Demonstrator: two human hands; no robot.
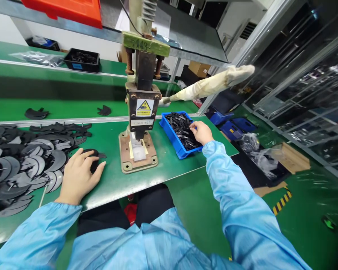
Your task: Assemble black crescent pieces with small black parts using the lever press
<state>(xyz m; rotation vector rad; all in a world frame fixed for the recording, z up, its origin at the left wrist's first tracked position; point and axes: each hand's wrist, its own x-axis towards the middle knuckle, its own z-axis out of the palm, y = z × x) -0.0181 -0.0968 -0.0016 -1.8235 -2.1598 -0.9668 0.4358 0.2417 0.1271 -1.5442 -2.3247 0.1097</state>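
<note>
My left hand [80, 175] rests on the bench with its fingers spread, over a black curved plastic piece [93, 154] that it touches and partly covers. Left of it spreads a heap of similar dark crescent-shaped pieces [30, 165]. My right hand [202, 132] is at the right side of a blue bin [172, 139], thumb and fingertips pinched together above the thin black strips [182, 129] inside. Whatever is between those fingertips is too small to make out. Between my hands stands a hand press [143, 107], with a clear block [139, 152] on its base plate.
The press's wrapped lever [211, 86] sticks out to the right, above the blue bin. Two loose curved pieces, one of them here [104, 110], lie behind the bench rail. A black tray [82, 60] sits farther back. An open carton [291, 157] is on the right.
</note>
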